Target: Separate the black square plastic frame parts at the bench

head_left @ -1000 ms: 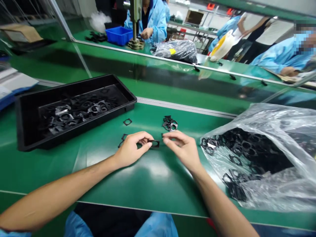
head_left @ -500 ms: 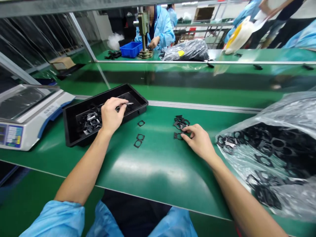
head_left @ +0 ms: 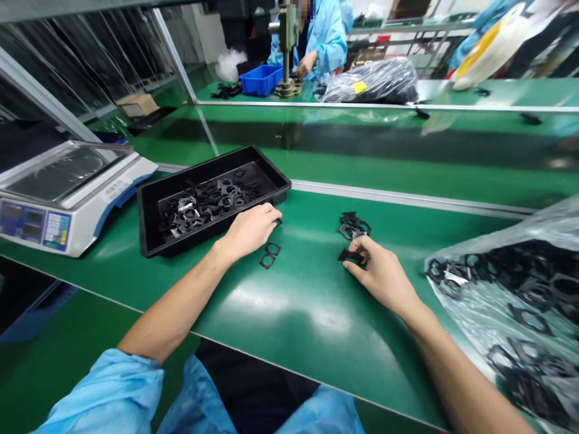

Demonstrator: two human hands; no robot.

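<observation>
My left hand (head_left: 251, 232) rests on the green mat just in front of the black plastic tray (head_left: 154, 223), with its fingers together. A small black piece (head_left: 278, 222) shows at its fingertips, partly covered. Close below that hand lie two black square gaskets with round holes (head_left: 269, 255), overlapping. My right hand (head_left: 382, 274) pinches a black gasket (head_left: 349, 257) between thumb and fingers. Just beyond it sits a small heap of similar gaskets (head_left: 353, 226). The tray holds many black and metal-edged frames (head_left: 208, 205).
A digital scale (head_left: 67, 193) stands left of the tray. At right lies a clear plastic bag (head_left: 502, 301) full of black gaskets. A metal-framed glass panel runs behind the mat. Beyond it, a person in a blue coat (head_left: 323, 42) works at a press beside a blue bin (head_left: 261, 80).
My left hand has left the tray and now rests on the mat by its front edge. My right hand has lifted a gasket from the mat. The view has shifted slightly.
</observation>
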